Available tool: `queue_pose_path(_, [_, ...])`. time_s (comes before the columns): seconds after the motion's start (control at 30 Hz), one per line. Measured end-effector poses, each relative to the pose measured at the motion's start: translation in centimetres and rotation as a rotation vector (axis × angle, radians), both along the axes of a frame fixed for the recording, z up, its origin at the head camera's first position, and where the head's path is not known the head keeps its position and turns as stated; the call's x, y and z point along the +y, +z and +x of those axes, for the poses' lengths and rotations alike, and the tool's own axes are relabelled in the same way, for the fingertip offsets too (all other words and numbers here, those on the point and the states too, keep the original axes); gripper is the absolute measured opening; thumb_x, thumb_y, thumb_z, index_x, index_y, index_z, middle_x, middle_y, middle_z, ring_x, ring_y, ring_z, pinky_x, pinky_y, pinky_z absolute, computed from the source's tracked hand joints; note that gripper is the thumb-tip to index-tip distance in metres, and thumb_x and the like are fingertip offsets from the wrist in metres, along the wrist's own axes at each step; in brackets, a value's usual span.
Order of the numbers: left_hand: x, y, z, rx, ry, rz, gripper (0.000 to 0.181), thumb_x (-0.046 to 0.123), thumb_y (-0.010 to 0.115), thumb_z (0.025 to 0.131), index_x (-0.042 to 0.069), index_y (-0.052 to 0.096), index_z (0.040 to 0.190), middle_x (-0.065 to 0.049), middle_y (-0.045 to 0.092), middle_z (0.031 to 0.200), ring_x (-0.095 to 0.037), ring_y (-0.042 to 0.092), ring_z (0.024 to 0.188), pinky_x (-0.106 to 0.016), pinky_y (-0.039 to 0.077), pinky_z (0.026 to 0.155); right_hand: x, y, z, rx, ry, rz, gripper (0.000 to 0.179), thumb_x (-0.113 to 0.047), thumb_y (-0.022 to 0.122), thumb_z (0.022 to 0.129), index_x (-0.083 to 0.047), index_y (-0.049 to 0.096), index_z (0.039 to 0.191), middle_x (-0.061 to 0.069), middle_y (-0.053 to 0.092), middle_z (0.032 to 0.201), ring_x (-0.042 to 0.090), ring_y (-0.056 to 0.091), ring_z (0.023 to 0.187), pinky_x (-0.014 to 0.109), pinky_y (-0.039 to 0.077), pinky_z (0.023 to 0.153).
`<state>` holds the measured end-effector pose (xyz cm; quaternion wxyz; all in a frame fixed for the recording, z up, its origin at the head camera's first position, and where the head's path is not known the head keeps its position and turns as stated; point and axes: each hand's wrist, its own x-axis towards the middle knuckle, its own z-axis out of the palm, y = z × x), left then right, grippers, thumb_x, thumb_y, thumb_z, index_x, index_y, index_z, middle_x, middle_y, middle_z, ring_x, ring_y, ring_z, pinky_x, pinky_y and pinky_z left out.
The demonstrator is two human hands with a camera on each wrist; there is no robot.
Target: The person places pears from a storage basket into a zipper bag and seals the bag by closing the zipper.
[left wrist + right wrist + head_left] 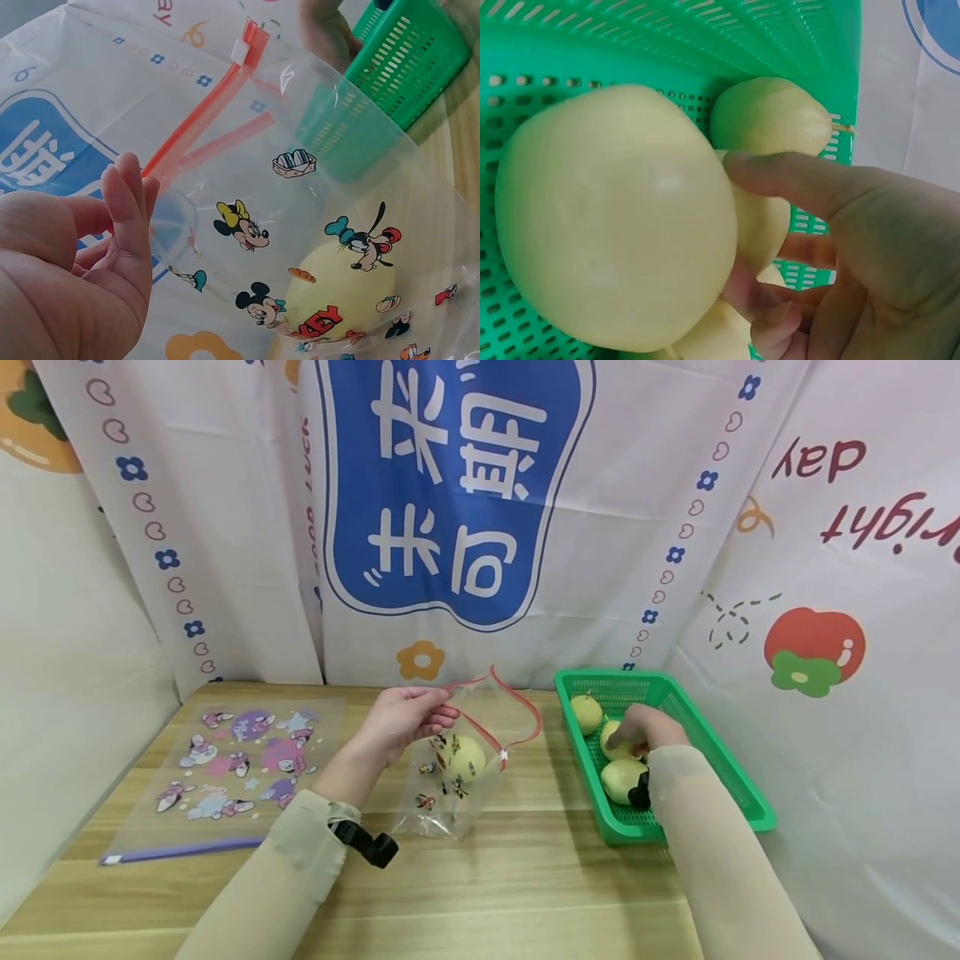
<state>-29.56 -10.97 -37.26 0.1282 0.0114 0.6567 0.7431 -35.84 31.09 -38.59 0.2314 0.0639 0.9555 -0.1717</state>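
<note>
Right-hand fingers (810, 251) around 1 pale pear (761, 225) in a green basket (592, 56), behind a nearer pear (615, 217).

On the table (465, 902), a flat bag (225, 760) lay at the left. Right of it, near the centre, was the held bag (431, 777), with a loose pear (467, 758) inside, below its mouth. The left hand (408, 722) was at that mouth, on its left side. The basket (720, 752) sat to the right of both bags. In it, along its left side, were a far pear (585, 716), a near pear (624, 782) and, between them, a middle pear (617, 743), with the right hand (651, 728) gripping it. Behind everything hung a cloth (622, 485).
</note>
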Motion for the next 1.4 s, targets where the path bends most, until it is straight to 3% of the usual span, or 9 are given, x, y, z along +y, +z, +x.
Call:
queue_pose_path(0.23, [-0.1, 0.0, 0.0, -0.007, -0.001, 0.0, 0.042, 0.017, 0.062, 0.114, -0.009, 0.062, 0.147, 0.0, 0.081, 0.086, -0.006, 0.077, 0.075, -0.015, 0.061, 0.068, 1.7, -0.4, -0.4, 0.018, -0.007, -0.1, 0.046, -0.039, 0.079, 0.098, -0.021, 0.046, 0.071, 0.0, 0.058, 0.067, 0.013, 0.052, 0.057, 0.026, 0.046, 0.056])
queue_pose_path(0.4, [-0.1, -0.1, -0.1, -0.005, -0.005, -0.003, 0.044, 0.018, 0.062, 0.114, -0.009, 0.062, 0.148, 0.0, 0.081, 0.087, -0.006, 0.077, 0.076, -0.015, 0.061, 0.068, 3.0, -0.2, -0.4, 0.066, -0.028, -0.189, 0.05, -0.046, 0.076, 0.1, -0.022, 0.043, 0.071, -0.003, 0.052, 0.061, 0.01, 0.043, 0.052, 0.026, 0.041, 0.054])
queue_pose_path(0.53, [-0.1, 0.0, 0.0, -0.005, -0.007, -0.003, 0.043, 0.018, 0.063, 0.113, -0.009, 0.062, 0.147, 0.0, 0.081, 0.087, -0.006, 0.077, 0.075, -0.015, 0.061, 0.068, 3.7, 0.3, -0.4, 0.157, -0.073, -0.271, 0.054, -0.054, 0.072, 0.102, -0.021, 0.042, 0.072, -0.003, 0.054, 0.061, 0.012, 0.049, 0.054, 0.029, 0.047, 0.055])
queue_pose_path(0.63, [0.0, 0.0, 0.0, -0.005, -0.004, -0.001, 0.042, 0.018, 0.063, 0.113, -0.009, 0.063, 0.146, 0.0, 0.081, 0.087, -0.006, 0.077, 0.075, -0.015, 0.061, 0.068, 3.7, 1.0, -0.3, 0.236, -0.117, -0.346, 0.054, -0.059, 0.07, 0.103, -0.009, 0.054, 0.09, 0.006, 0.064, 0.083, 0.015, 0.063, 0.064, 0.032, 0.058, 0.063])
queue_pose_path(0.7, [0.0, 0.1, 0.1, -0.005, -0.003, 0.0, 0.043, 0.017, 0.063, 0.113, -0.01, 0.062, 0.147, 0.0, 0.081, 0.086, -0.006, 0.077, 0.075, -0.015, 0.062, 0.069, 3.6, 1.6, -0.3, 0.275, -0.144, -0.388, 0.069, -0.062, 0.068, 0.103, 0.003, 0.058, 0.12, 0.017, 0.066, 0.111, 0.018, 0.07, 0.075, 0.036, 0.065, 0.074])
queue_pose_path(0.77, [-0.1, 0.0, 0.1, -0.005, -0.003, 0.002, 0.044, 0.017, 0.063, 0.113, -0.011, 0.061, 0.148, 0.0, 0.081, 0.086, -0.006, 0.077, 0.075, -0.015, 0.062, 0.069, 3.3, 2.2, -0.3, 0.295, -0.169, -0.429, 0.091, -0.066, 0.066, 0.103, 0.008, 0.043, 0.151, 0.026, 0.057, 0.137, 0.019, 0.072, 0.084, 0.038, 0.067, 0.082])
queue_pose_path(0.83, [-0.1, 0.0, 0.0, -0.006, -0.005, 0.001, 0.045, 0.017, 0.062, 0.113, -0.011, 0.06, 0.148, 0.001, 0.081, 0.086, -0.005, 0.077, 0.075, -0.015, 0.062, 0.069, 2.9, 2.8, -0.3, 0.311, -0.19, -0.461, 0.104, -0.069, 0.065, 0.102, 0.008, 0.03, 0.164, 0.03, 0.048, 0.152, 0.019, 0.073, 0.089, 0.039, 0.067, 0.087])
queue_pose_path(1.2, [0.0, -0.2, -0.1, -0.007, -0.009, 0.001, 0.045, 0.017, 0.063, 0.113, -0.01, 0.06, 0.149, 0.001, 0.081, 0.086, -0.005, 0.077, 0.075, -0.015, 0.062, 0.069, -1.4, 4.9, -0.2, 0.481, -0.176, -0.628, 0.094, -0.06, 0.07, 0.102, -0.003, 0.031, 0.166, 0.023, 0.058, 0.138, 0.011, 0.072, 0.083, 0.023, 0.065, 0.075])
queue_pose_path(1.4, [-0.1, -0.1, -0.1, -0.01, -0.003, 0.006, 0.043, 0.017, 0.064, 0.112, -0.009, 0.062, 0.147, 0.0, 0.081, 0.086, -0.005, 0.077, 0.075, -0.015, 0.062, 0.068, -4.5, 6.4, 0.1, 0.485, -0.109, -0.666, 0.089, -0.056, 0.074, 0.102, -0.005, 0.035, 0.165, 0.025, 0.059, 0.142, 0.015, 0.072, 0.087, 0.022, 0.065, 0.075])
